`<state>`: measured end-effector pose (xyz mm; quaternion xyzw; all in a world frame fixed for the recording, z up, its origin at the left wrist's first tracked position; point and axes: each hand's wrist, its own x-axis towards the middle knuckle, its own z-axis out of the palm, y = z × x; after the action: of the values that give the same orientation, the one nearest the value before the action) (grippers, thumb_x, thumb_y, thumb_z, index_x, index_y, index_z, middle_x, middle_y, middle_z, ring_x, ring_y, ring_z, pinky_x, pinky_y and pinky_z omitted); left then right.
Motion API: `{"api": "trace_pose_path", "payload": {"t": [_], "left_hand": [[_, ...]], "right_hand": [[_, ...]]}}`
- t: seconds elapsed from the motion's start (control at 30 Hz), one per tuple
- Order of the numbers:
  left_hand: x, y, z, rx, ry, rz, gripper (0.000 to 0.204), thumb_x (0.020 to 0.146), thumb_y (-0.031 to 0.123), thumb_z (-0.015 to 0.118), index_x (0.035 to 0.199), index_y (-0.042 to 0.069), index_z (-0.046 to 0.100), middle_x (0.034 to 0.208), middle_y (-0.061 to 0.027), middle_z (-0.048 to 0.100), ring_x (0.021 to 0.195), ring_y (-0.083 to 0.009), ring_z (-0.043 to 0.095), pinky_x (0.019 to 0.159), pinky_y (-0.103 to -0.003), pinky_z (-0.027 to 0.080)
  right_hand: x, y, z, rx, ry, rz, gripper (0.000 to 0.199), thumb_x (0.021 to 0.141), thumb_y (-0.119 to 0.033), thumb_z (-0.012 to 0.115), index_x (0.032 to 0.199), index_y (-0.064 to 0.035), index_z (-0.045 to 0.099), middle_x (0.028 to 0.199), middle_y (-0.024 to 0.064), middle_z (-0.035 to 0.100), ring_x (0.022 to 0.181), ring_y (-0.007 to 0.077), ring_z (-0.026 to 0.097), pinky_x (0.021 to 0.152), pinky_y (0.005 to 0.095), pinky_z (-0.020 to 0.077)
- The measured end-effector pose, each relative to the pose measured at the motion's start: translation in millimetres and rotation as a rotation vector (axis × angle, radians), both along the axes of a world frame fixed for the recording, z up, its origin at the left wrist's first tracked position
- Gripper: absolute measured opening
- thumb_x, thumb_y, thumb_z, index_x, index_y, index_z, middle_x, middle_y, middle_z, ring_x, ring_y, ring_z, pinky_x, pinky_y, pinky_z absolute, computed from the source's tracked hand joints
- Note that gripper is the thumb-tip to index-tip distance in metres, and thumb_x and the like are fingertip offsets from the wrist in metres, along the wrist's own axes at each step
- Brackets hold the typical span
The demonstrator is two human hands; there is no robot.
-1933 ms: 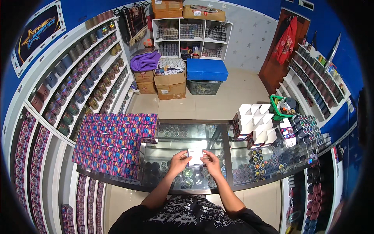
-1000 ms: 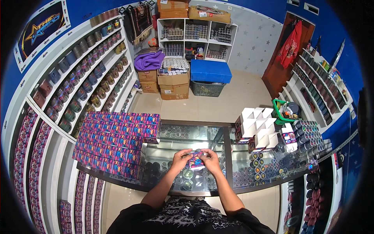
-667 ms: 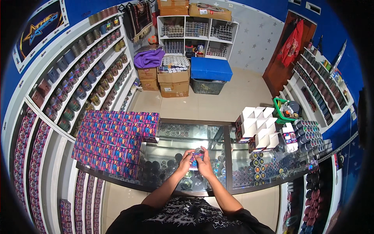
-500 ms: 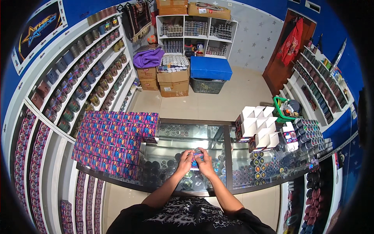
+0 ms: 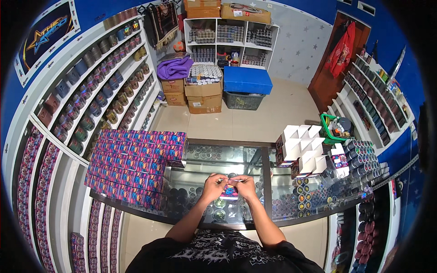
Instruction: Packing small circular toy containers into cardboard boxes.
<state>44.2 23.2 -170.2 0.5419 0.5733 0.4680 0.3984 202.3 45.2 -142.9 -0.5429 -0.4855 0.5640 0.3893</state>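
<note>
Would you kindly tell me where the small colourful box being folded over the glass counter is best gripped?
Grip the small colourful box by its two side walls, one hand from each side, much as the left hand and right hand flank it now. Its top flap is being worked, so the sides seem firmest.

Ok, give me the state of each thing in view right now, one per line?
Left hand: pinching the small box's top edge.
Right hand: pinching it from the other side.
Small patterned box: held over the glass counter, top not closed.
White open boxes: stacked, empty.
Patterned boxes: closed, stacked.
</note>
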Motion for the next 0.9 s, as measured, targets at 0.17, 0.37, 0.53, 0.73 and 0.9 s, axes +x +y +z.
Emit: {"api": "trace_pose_path", "payload": {"t": [0.17, 0.37, 0.53, 0.73, 0.9], "left_hand": [[-1, 4, -1, -0.039, 0.076, -0.011, 0.013, 0.084, 0.013, 0.069, 0.093, 0.005, 0.07, 0.092, -0.0112, 0.065, 0.078, -0.0218, 0.063, 0.069, -0.032, 0.05], [-9, 7, -15, -0.242, -0.301, -0.048, 0.013, 0.086, 0.012, 0.07, 0.093, 0.001, 0.07, 0.087, -0.0065, 0.068, 0.079, -0.0135, 0.063, 0.071, -0.027, 0.05], [-18, 9, -11, -0.308, -0.53, -0.094, 0.015, 0.086, 0.01, 0.07, 0.095, -0.002, 0.071, 0.088, -0.0065, 0.071, 0.08, -0.0106, 0.064, 0.075, -0.025, 0.05], [-21, 13, -24, -0.295, -0.574, -0.111, 0.015, 0.085, 0.01, 0.071, 0.094, -0.002, 0.072, 0.086, -0.0072, 0.071, 0.078, -0.0116, 0.064, 0.074, -0.026, 0.05], [-13, 14, -23, -0.268, -0.57, -0.052, 0.013, 0.083, 0.007, 0.074, 0.092, -0.002, 0.071, 0.085, -0.0079, 0.071, 0.077, -0.0113, 0.064, 0.072, -0.024, 0.05]], "right_hand": [[2, 2, -24, 0.102, -0.084, -0.036, 0.009, 0.075, -0.005, 0.077, 0.083, 0.0, 0.074, 0.082, 0.0083, 0.069, 0.072, 0.0132, 0.062, 0.066, 0.0261, 0.0491], [-4, -5, -9, 0.168, -0.162, -0.055, 0.01, 0.074, -0.008, 0.077, 0.083, -0.0037, 0.075, 0.087, 0.0086, 0.061, 0.08, 0.0177, 0.059, 0.075, 0.0295, 0.0468], [3, 0, -10, 0.02, 0.065, -0.023, 0.01, 0.078, -0.005, 0.077, 0.084, 0.0007, 0.073, 0.077, 0.0048, 0.067, 0.069, 0.0115, 0.06, 0.064, 0.0245, 0.0477], [16, 2, -8, 0.035, 0.095, 0.023, 0.008, 0.08, 0.0, 0.073, 0.088, 0.003, 0.072, 0.082, 0.0092, 0.071, 0.071, 0.0107, 0.063, 0.069, 0.0247, 0.0522], [14, 0, -7, 0.096, 0.089, -0.078, 0.012, 0.078, -0.005, 0.078, 0.076, 0.0013, 0.068, 0.072, 0.0046, 0.067, 0.064, 0.0077, 0.059, 0.062, 0.0228, 0.0497]]}}
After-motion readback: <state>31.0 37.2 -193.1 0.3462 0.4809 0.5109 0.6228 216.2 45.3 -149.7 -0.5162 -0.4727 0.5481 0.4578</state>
